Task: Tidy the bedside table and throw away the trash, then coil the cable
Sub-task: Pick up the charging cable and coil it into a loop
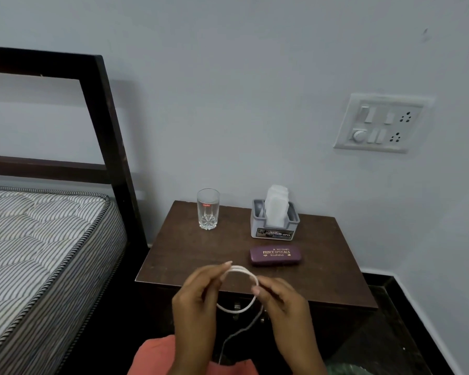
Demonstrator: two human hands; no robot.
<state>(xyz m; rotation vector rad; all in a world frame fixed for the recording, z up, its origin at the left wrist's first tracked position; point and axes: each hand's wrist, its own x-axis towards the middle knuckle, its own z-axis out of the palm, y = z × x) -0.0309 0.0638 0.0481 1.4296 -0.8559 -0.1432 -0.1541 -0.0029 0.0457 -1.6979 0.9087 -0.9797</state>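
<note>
Now our left hand [198, 293] and right hand [284, 301] pinch the white cable [234, 310] loop; purple case [275, 255] reads "PRINCE OPTICALS", holder [271, 234] "OPEL".

The brown bedside table [190, 255] carries a glass [208, 209], a tissue holder [274, 226] and a purple spectacle case [275, 255]

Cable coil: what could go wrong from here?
1. The cable loops are held only by fingertip pinches of the left hand and right hand. A slip could let the coil spring open.
2. The loose tail hangs down past the table front, so it may snag or twist while being wound.
</note>
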